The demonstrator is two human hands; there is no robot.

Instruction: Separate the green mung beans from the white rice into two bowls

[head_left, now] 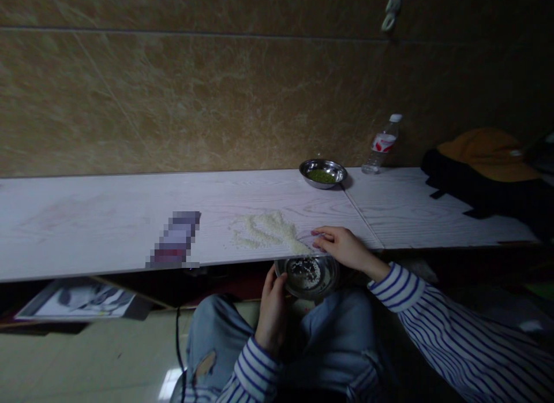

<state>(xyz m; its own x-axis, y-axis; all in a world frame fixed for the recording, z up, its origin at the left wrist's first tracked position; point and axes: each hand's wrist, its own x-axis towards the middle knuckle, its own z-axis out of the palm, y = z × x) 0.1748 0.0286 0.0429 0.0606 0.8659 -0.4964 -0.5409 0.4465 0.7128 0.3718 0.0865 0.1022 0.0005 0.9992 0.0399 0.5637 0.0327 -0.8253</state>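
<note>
White rice grains [270, 230] lie spread over the wooden tabletop, trailing down to its front edge. Just below that edge, my left hand [273, 305] grips the rim of a shiny metal bowl [326, 284] that has some rice in it. My right hand [340, 245] rests at the table edge, right of the grains, with its fingers stretched toward them and apart; nothing shows in it. Farther back stands a second metal bowl [342, 171] with small green beans [321, 176] inside.
A clear plastic bottle [381, 149] with a white cap stands by the tiled wall. To its right lies a yellow and black cap or cloth [485, 160]. A blurred-out flat object [176, 238] is left of the rice. Under the table, a shelf holds a box [86, 299].
</note>
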